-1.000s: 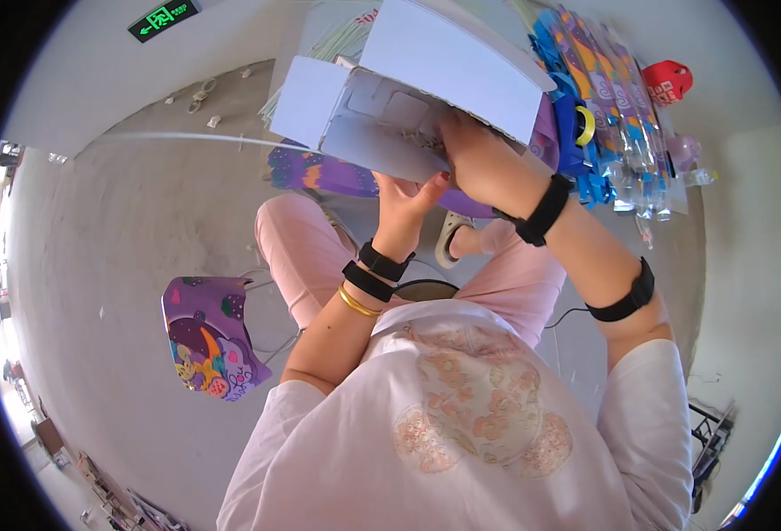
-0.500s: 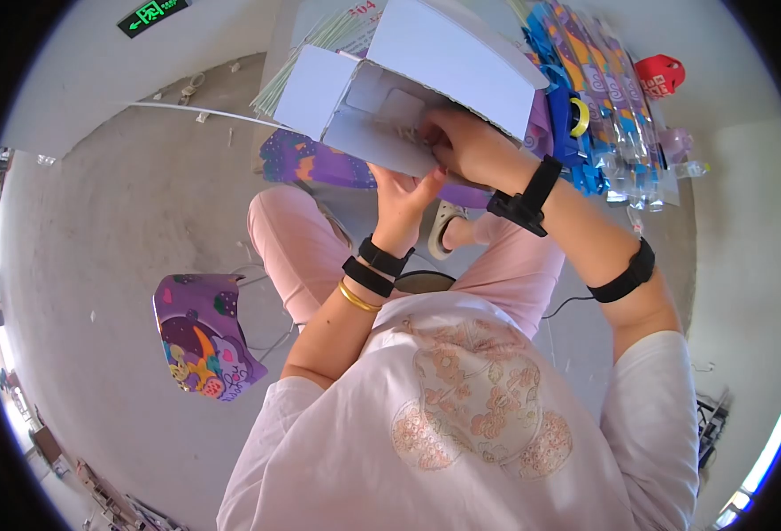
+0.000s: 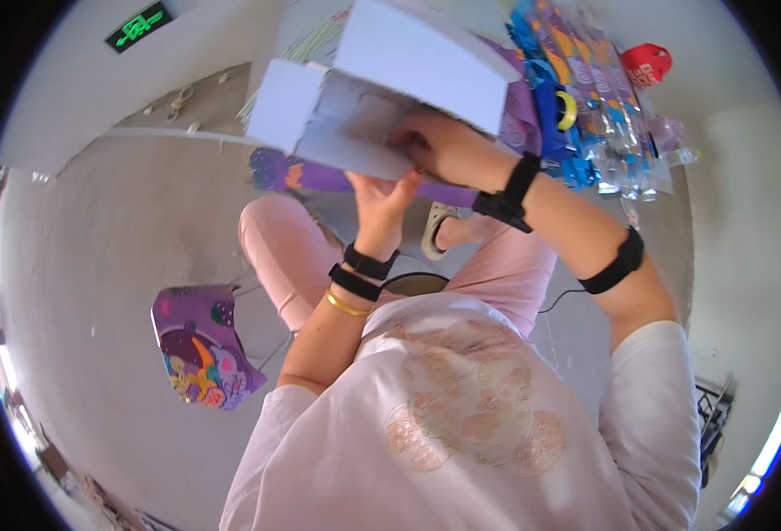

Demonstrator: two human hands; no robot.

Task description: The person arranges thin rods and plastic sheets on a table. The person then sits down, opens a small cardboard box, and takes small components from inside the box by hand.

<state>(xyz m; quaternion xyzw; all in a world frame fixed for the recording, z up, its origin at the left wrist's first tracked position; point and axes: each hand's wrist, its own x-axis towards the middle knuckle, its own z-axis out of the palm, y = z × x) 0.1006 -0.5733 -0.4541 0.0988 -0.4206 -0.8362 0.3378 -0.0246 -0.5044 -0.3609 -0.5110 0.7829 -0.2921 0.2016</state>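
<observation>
A white cardboard box [image 3: 417, 57] with raised flaps is tilted so that its opening faces me. Under its near edge, my left hand [image 3: 380, 202] grips the box from below, the thumb against its side. My right hand [image 3: 448, 150] reaches into the opening with its fingers bent together. Shadow and blur hide whatever those fingers hold. Black straps circle both wrists.
Behind the box lie pale thin strips [image 3: 319, 40]. To the right are patterned plastic packs [image 3: 598, 84], a yellow tape roll [image 3: 567, 111] and a red bag [image 3: 647, 65]. A purple printed piece [image 3: 204, 345] stands at the left, and my legs are below the box.
The box and both hands have shifted left in view. My right hand's fingers have moved from deeper inside the box toward its near part.
</observation>
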